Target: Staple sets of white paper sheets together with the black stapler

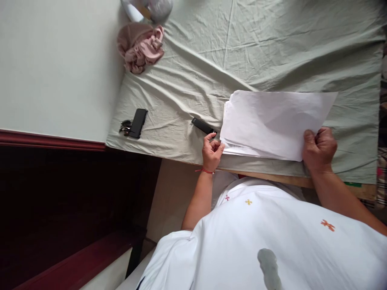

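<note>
A stack of white paper sheets lies over the near edge of the cloth-covered table, its left edges slightly uneven. Printed lines show on a lower sheet near the left corner; the top sheet's visible face looks blank. My right hand grips the right end of the sheets, thumb on top, and that end looks raised. At the lower left corner, my left hand pinches the paper's edge between thumb and fingers. Just beyond its fingertips lies a black stapler on the cloth.
A pale green, wrinkled cloth covers the table. To the left lie a flat black case or phone and a bunch of keys. A crumpled pink cloth sits farther back, near a clear plastic bag and the white wall.
</note>
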A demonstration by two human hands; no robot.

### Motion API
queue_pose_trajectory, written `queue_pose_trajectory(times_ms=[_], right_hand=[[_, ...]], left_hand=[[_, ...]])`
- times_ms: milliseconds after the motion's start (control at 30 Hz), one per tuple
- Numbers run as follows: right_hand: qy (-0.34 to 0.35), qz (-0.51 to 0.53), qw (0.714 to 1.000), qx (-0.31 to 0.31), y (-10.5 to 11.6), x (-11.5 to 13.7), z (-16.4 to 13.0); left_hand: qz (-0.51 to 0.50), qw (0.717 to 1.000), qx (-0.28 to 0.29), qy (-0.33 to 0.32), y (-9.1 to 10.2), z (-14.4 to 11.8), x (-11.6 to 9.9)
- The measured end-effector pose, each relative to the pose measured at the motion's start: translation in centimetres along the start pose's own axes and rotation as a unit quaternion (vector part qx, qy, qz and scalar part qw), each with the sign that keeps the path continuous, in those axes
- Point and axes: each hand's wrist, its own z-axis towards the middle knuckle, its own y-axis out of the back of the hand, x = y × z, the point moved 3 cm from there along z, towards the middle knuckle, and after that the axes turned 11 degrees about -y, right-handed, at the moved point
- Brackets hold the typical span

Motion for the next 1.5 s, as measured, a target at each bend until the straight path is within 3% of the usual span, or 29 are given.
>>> queue_pose_trajectory(times_ms=[300, 500, 900, 1267, 1500], right_hand=[[0.021, 0.077, 0.997, 0.021, -0.1, -0.7, 0.2], [0.013, 0.135, 0.989, 0.05, -0.2, -0.9, 0.3], [0.013, 0.111, 0.992, 0.064, -0.2, -1.1, 0.3], [0.022, 0.096, 0.994, 0.056, -0.1, -0.6, 0.2], [0.019, 0.087, 0.994, 0.058, -0.1, -0.7, 0.2]], left_hand=[[0.096, 0.995, -0.038, -0.004, 0.4, 0.1, -0.3], [0.094, 0.994, -0.045, 0.01, 0.1, 0.2, 0.0], [0.204, 0.979, -0.025, -0.013, 0.0, 0.4, -0.8], [0.121, 0.992, -0.019, 0.012, -0.1, 0.2, -0.6], [0.17, 0.985, -0.013, -0.003, -0.1, 0.3, -0.8]])
